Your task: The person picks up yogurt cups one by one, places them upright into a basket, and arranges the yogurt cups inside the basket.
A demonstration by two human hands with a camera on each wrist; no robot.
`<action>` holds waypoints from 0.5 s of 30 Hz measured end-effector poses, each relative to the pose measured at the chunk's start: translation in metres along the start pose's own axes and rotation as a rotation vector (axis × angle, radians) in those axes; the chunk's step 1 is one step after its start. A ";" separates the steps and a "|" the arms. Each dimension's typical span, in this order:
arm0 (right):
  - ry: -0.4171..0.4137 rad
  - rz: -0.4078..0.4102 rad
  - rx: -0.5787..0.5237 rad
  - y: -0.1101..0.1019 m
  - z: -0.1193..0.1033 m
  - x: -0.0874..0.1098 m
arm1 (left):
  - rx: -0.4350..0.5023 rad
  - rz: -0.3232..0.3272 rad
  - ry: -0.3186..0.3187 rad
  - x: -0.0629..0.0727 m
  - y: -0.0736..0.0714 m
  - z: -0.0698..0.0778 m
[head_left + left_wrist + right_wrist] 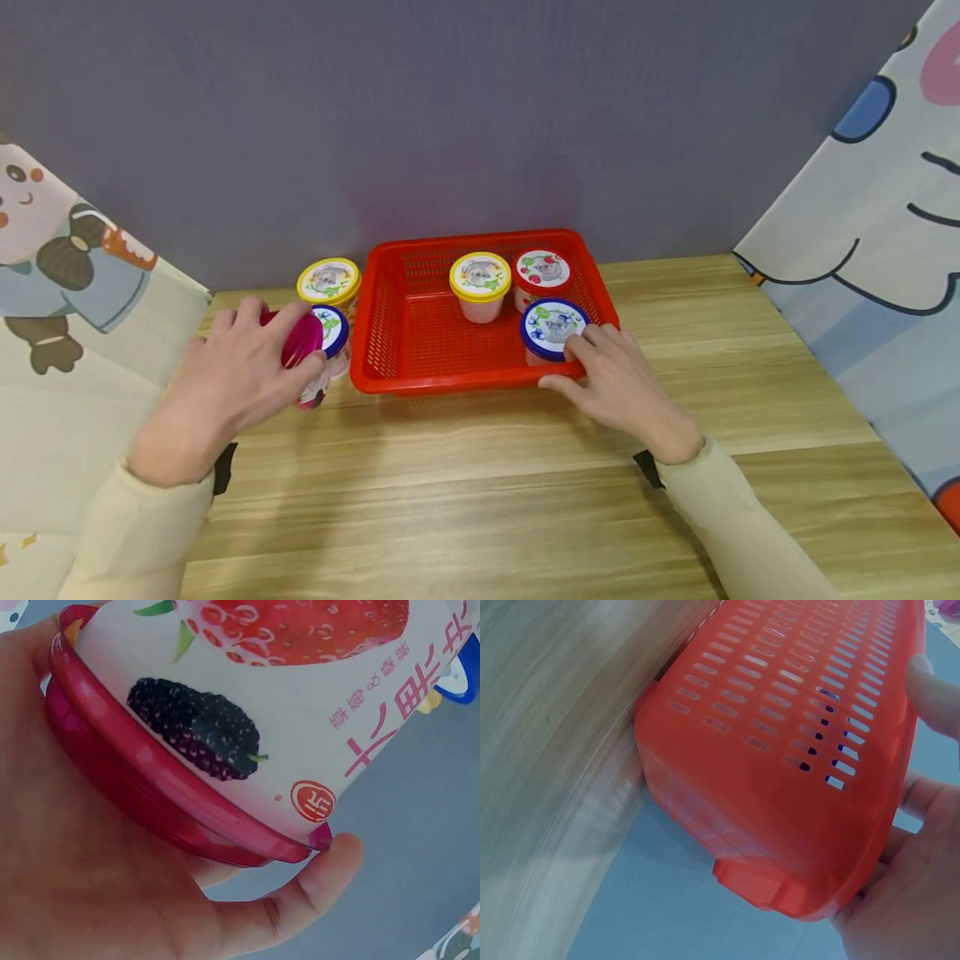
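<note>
The left hand (232,375) is clasping the pink-lidded cup (303,340) from above, left of the red basket (450,385), its fingers curling round the lid, presumably because that jutting edge is giving firm purchase. The right hand (622,387) is pinching the basket's near rim towards the right corner, beside the blue-lidded cup (553,327) inside, probably keeping the basket from sliding.
</note>
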State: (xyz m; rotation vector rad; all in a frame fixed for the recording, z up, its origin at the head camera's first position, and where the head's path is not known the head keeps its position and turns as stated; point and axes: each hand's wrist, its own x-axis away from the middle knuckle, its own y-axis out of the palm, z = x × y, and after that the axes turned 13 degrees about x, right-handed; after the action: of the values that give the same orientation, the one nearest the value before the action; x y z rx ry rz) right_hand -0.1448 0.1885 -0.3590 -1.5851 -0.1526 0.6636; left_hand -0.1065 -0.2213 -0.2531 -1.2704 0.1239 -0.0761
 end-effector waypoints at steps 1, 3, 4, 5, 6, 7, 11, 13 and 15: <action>0.000 -0.001 0.000 0.000 0.000 0.000 | -0.005 -0.001 0.002 0.000 -0.001 0.000; 0.001 -0.003 0.001 0.000 0.000 0.000 | -0.016 -0.003 0.005 -0.001 -0.004 0.001; 0.002 -0.004 0.001 0.000 0.000 0.000 | -0.021 -0.003 0.006 -0.002 -0.006 0.002; 0.003 -0.006 0.000 0.000 0.000 0.000 | -0.027 -0.003 0.009 -0.002 -0.008 0.002; 0.004 -0.007 0.000 0.000 0.000 0.000 | -0.029 -0.003 0.010 -0.003 -0.010 0.003; 0.005 -0.009 0.000 0.000 0.000 0.000 | -0.028 -0.002 0.008 -0.003 -0.011 0.003; 0.008 -0.013 -0.001 -0.001 0.000 0.000 | -0.025 0.001 0.009 -0.005 -0.018 0.004; 0.009 -0.014 -0.002 -0.001 0.000 0.000 | -0.024 -0.005 0.008 -0.006 -0.021 0.005; 0.008 -0.015 -0.003 -0.001 0.000 0.000 | -0.030 -0.009 0.013 -0.008 -0.023 0.006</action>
State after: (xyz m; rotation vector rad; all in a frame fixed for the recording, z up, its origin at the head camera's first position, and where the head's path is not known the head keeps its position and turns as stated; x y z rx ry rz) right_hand -0.1443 0.1883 -0.3576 -1.5877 -0.1590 0.6457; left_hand -0.1132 -0.2215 -0.2291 -1.3007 0.1310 -0.0906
